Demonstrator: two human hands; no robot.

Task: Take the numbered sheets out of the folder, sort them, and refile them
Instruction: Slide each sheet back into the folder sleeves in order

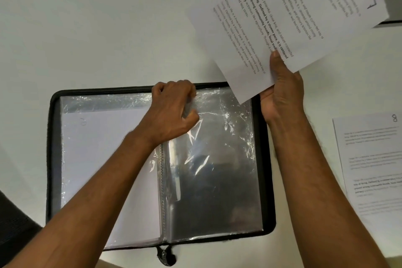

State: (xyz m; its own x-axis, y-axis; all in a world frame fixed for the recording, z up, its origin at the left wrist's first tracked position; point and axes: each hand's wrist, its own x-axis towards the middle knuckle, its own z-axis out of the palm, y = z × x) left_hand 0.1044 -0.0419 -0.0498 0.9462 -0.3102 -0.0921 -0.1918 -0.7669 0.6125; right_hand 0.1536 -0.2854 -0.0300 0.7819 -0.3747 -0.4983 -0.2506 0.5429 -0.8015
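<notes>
Removal or refiling step, which of the two unclear: right hand (280, 87) pinching a printed sheet (282, 17) above the open folder (52, 159), left hand (174, 111) gripping the empty right-hand sleeve (217, 169); another sheet (369, 159) lying at right; next, sleeve mouth held open.

Setting reads as an office or study desk. Plain white worktop (87, 28), smooth, matte, evenly lit from overhead. On it lies an open black zip folder (49, 159) with clear plastic sleeves, a display-book type used for filing documents. Printed text sheets: one loose page (369, 169) at the worktop's right edge with a handwritten 8 in its corner, another sheet (282, 17) held up, paragraphs of typed text. A dark object at the lower left corner cannot be identified.
</notes>
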